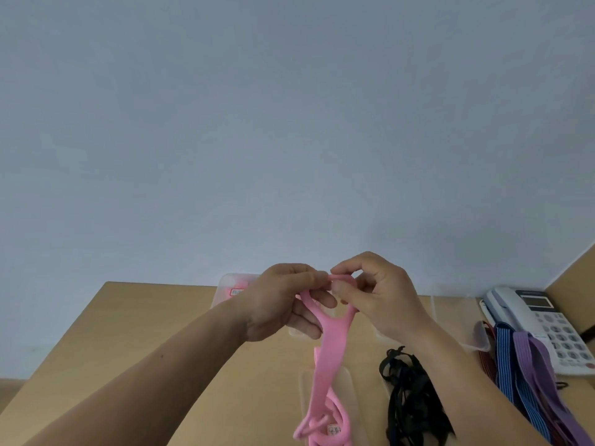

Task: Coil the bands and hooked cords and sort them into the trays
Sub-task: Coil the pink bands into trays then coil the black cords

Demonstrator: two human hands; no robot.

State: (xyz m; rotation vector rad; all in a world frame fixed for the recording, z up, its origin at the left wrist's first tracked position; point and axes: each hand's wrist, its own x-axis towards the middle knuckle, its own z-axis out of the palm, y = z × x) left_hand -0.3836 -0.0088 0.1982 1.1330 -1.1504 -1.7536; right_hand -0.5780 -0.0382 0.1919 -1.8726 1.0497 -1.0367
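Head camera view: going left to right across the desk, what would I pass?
Left hand → pink band → right hand → black cords → blue striped cord → purple band → white telephone.

- Two bare forearms, no sleeves in view up to the lower frame edge.
- Left hand [283, 300] and right hand [380, 294] ungloved.
- No rings, watch or bracelets visible on fingers or wrists.
- Fingernails short, unpainted where visible.
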